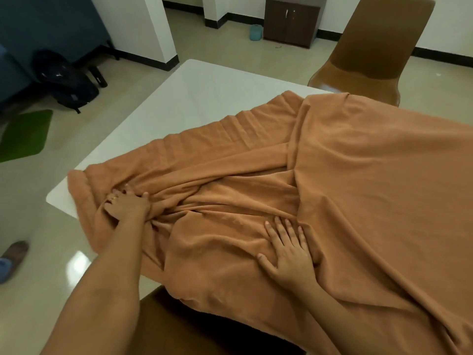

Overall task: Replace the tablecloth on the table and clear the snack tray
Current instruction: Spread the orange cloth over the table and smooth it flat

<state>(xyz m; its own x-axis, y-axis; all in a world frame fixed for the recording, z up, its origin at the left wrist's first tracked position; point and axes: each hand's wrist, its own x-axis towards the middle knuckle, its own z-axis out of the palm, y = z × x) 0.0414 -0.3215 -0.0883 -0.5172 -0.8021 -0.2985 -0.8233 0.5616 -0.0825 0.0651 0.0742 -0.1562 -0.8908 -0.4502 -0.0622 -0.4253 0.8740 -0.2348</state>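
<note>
Cloth [358, 175] half-spread over white table [184, 98], bare at its far left corner.

Left hand [128, 204] bunches a fold near the table's left edge, fingers curled into it; right hand [289, 248] presses flat, fingers straight. Spreading appears under way; next, the gathered part wants drawing toward the bare corner. No snack tray in sight.

The left arm reaches up from the lower left of the frame, its hand [128, 204] clenched, fingers curled into a bunch of fabric (a ring shows on one finger). The right hand [286, 248], lower centre, lies palm down, fingers straight and spread, forearm bare.
</note>
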